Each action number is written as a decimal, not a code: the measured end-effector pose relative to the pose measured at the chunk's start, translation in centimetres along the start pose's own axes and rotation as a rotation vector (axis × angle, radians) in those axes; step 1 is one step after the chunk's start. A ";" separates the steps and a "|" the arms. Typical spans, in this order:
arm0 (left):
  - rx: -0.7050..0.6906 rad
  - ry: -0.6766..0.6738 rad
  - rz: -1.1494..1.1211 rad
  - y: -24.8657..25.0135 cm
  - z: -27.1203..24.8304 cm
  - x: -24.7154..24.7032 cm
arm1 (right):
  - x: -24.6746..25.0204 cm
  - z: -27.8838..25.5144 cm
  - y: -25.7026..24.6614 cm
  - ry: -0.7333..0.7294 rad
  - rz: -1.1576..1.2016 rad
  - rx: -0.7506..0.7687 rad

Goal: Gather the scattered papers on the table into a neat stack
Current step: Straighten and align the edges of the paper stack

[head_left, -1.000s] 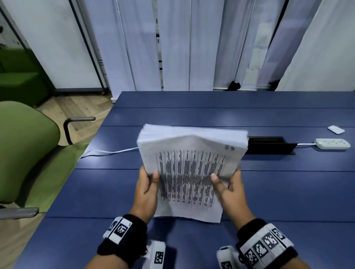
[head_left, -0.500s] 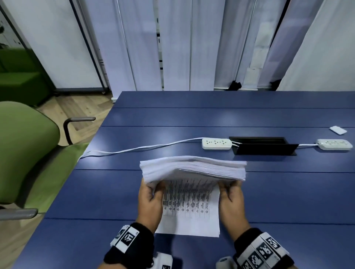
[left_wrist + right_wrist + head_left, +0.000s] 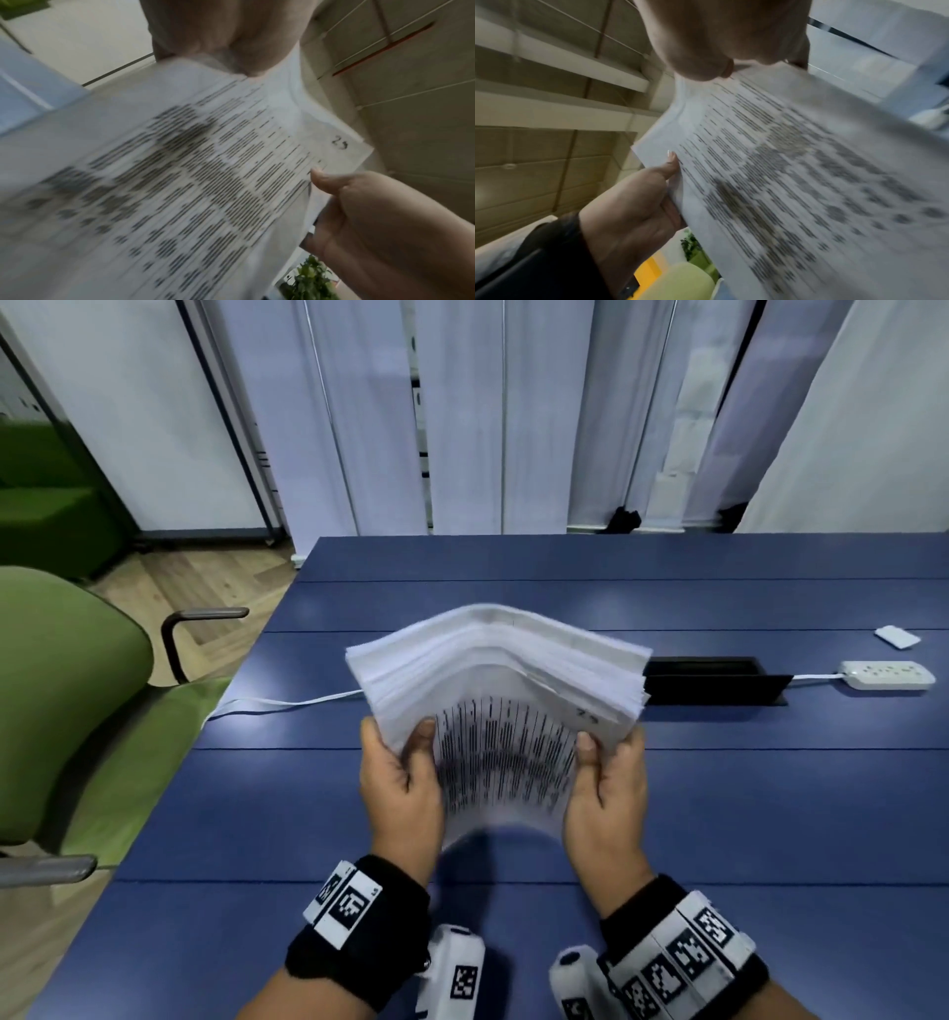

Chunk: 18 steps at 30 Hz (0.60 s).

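A thick stack of printed papers [image 3: 493, 670] is held above the blue table [image 3: 770, 814], tilted up on its near edge and bowed upward in the middle. My left hand [image 3: 405, 762] grips its left side, thumb on the printed top sheet. My right hand [image 3: 603, 767] grips the right side the same way. In the left wrist view the blurred stack [image 3: 180, 182] runs from my left hand [image 3: 226, 34] to my right hand [image 3: 372, 213]. The right wrist view shows the stack [image 3: 795, 182] between my right hand [image 3: 726, 34] and my left hand [image 3: 634, 199]. The fingers behind the stack are hidden.
A black cable box [image 3: 714, 680] is set into the table behind the stack. A white power strip [image 3: 886, 674] and a small white object [image 3: 897, 637] lie at the far right. A white cable [image 3: 287, 703] runs off the left edge toward a green chair [image 3: 67, 711].
The stack stood up high, dropped edge-down onto the table half a second ago, and is now lifted again and bowed. It now hides the nearer power strip.
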<state>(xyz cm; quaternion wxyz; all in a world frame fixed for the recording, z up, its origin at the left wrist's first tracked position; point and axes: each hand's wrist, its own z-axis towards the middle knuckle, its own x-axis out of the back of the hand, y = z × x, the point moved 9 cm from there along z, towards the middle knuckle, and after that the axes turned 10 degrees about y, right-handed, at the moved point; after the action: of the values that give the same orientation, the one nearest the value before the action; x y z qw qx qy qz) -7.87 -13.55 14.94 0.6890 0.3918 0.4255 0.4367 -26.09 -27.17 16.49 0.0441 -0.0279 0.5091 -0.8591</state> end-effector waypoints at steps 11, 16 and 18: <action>0.167 -0.212 -0.061 -1.8 -0.9 -0.1 | 1.1 0.2 0.2 -0.065 0.051 -0.054; 0.108 -0.206 -0.090 0.0 -0.3 -0.5 | 0.4 1.3 -4.1 -0.072 -0.128 0.265; 0.093 -0.186 -0.102 0.7 0.2 -0.5 | 0.1 1.7 -3.9 -0.092 -0.193 0.220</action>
<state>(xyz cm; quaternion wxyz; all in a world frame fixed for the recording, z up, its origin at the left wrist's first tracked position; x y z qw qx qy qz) -7.98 -13.83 15.74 0.7280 0.4399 0.3990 0.3426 -26.25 -26.79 20.69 -0.0126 -0.1108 0.4045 -0.9077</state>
